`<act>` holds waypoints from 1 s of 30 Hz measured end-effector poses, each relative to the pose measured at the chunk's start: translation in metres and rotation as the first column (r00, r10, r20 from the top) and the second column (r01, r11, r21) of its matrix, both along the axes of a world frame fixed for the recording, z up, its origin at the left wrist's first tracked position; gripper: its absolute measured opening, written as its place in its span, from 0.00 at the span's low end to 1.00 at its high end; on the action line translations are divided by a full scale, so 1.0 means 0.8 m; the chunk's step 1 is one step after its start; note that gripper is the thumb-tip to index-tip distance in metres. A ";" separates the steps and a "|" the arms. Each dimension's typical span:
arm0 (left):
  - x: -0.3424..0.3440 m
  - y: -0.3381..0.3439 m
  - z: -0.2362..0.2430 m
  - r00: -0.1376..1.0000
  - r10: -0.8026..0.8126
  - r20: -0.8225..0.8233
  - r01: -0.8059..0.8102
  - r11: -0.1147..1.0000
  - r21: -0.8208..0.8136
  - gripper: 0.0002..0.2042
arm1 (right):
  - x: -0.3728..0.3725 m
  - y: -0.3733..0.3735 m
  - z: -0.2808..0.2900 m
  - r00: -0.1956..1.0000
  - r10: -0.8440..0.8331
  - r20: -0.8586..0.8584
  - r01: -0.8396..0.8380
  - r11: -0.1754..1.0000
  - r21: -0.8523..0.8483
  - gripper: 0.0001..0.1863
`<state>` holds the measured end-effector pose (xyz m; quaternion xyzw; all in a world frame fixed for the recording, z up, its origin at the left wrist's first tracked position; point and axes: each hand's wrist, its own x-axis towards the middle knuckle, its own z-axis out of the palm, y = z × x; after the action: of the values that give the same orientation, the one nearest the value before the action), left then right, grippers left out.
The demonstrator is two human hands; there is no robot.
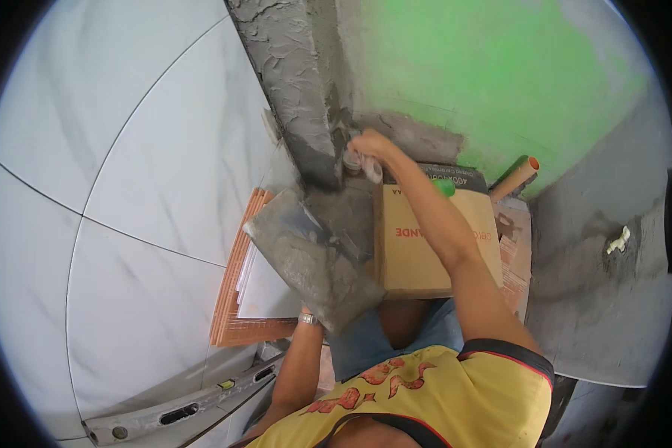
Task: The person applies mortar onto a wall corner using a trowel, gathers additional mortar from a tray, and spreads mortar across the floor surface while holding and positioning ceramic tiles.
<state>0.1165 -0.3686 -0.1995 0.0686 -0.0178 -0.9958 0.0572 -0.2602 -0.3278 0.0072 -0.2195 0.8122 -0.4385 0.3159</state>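
Note:
My left hand [305, 312], mostly hidden, supports a flat board [280, 228] from below; wet grey mortar [317, 280] covers much of it. My right hand [369, 143] reaches into the far corner, at the foot of a rough plastered column [284, 82]. Its fingers are closed on a crumpled, greyish cloth-like object [369, 168], not clear in detail. Under my right arm is a brown cardboard box [418, 265] with a green object [444, 187] on it. Left of the board lies a stack of tiles [228, 276].
White marbled wall tiles [112, 134] cover the left side. A green painted wall [485, 67] stands ahead, with an orange pipe [515, 176] near its foot. A pale fitting [618, 239] sticks out of the grey right wall. A metal level [149, 418] lies at lower left.

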 end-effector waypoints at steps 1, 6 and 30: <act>-0.002 -0.001 0.001 1.000 -0.007 -0.003 0.007 1.000 0.001 0.25 | -0.002 -0.001 0.024 0.995 0.069 -0.072 -0.068 0.997 0.024 0.08; -0.042 0.015 0.000 0.996 -0.080 -0.031 0.081 0.997 0.013 0.25 | -0.029 0.017 0.086 0.947 -0.013 0.321 0.109 0.953 -0.281 0.11; -0.019 -0.017 -0.022 0.999 -0.034 0.012 0.033 0.998 0.046 0.26 | -0.147 -0.013 -0.107 0.927 0.364 0.096 -0.376 0.899 0.226 0.13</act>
<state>0.1016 -0.3818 -0.2175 0.0761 0.0033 -0.9963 0.0388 -0.3779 -0.3382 -0.0781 -0.3185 0.7945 -0.2744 0.4382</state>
